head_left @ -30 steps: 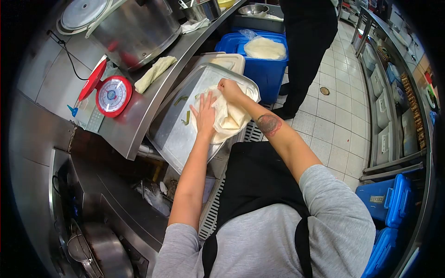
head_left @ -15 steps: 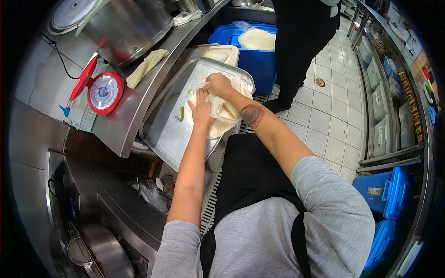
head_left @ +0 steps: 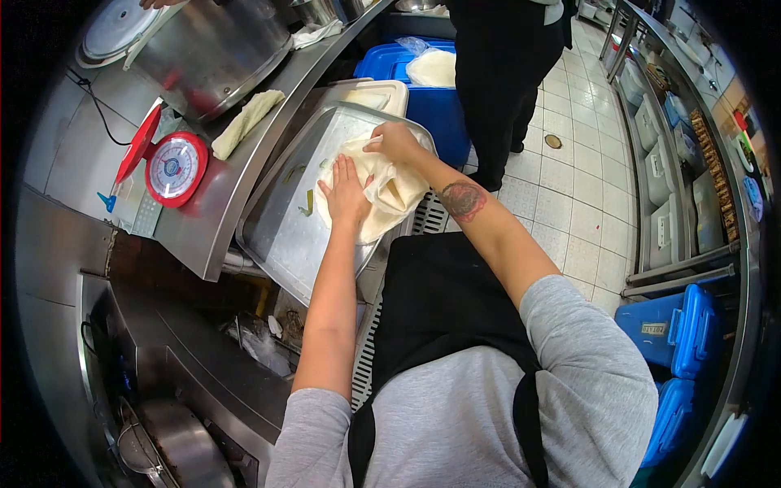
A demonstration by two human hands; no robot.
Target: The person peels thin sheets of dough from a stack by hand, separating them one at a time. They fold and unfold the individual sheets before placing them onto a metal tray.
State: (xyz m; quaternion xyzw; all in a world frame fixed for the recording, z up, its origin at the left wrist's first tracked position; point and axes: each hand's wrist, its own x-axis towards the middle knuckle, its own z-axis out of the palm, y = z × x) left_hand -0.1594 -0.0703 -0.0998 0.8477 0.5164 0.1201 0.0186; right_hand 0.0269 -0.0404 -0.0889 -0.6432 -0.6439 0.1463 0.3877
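Note:
A cream cloth bag (head_left: 393,195), its folds gathered round an opening, lies on a metal tray (head_left: 277,236). My left hand (head_left: 346,193) rests flat on the cloth's left part, fingers stretched out. At the far edge of the cloth, my right hand (head_left: 397,141) is closed, gripping a bit of the fabric; its fingertips are partly hidden. Green scraps (head_left: 307,203) lie on the tray left of the bag.
On the steel counter at left stand a red dial scale (head_left: 176,169), a folded cloth (head_left: 248,124) and a large steel pot (head_left: 220,53). Beyond the tray is a blue bin (head_left: 435,122). A person in dark trousers (head_left: 498,81) stands close by. Shelves (head_left: 679,187) line the right.
My left hand has flattened out and its fingers have spread on the cloth. My right hand still grips the far edge, and the opening's folds have shifted. The view has turned slightly.

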